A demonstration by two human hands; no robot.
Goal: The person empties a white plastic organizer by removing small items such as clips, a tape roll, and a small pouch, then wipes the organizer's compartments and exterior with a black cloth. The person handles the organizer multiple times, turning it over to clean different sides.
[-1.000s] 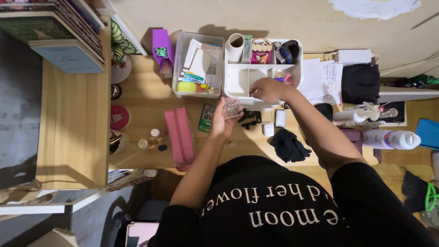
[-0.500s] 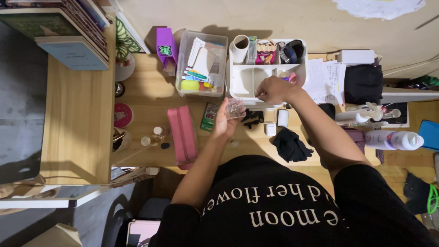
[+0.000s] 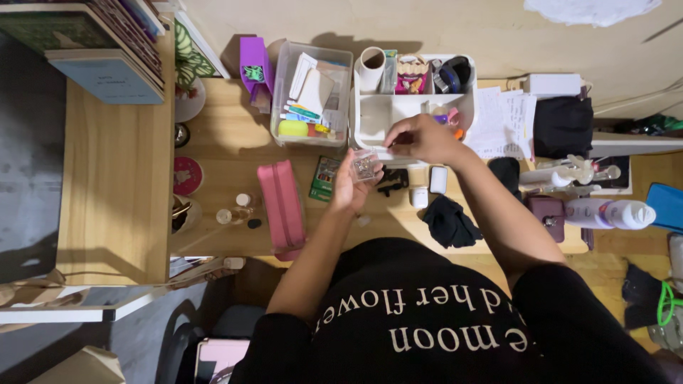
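My left hand (image 3: 348, 186) holds a small clear plastic box (image 3: 365, 166) with tiny metal bits inside, just above the wooden desk (image 3: 220, 142). My right hand (image 3: 420, 138) hovers close beside it to the right, fingers pinched together at the front edge of the white divided organiser tray (image 3: 377, 114). Whether anything sits between those fingertips I cannot tell. Black clips (image 3: 392, 183) lie on the desk under both hands.
A clear bin of stationery (image 3: 311, 92) stands left of the tray. A pink pencil case (image 3: 281, 206), small bottles (image 3: 238, 210), a white earbud case (image 3: 420, 197), a black cloth (image 3: 449, 222), papers (image 3: 501, 117) and lotion bottles (image 3: 608, 213) surround me. Books (image 3: 92, 43) stack at far left.
My right hand has shifted slightly left and nearer to the clear box, out of the tray's front compartment. My left hand has lifted the box a little toward it.
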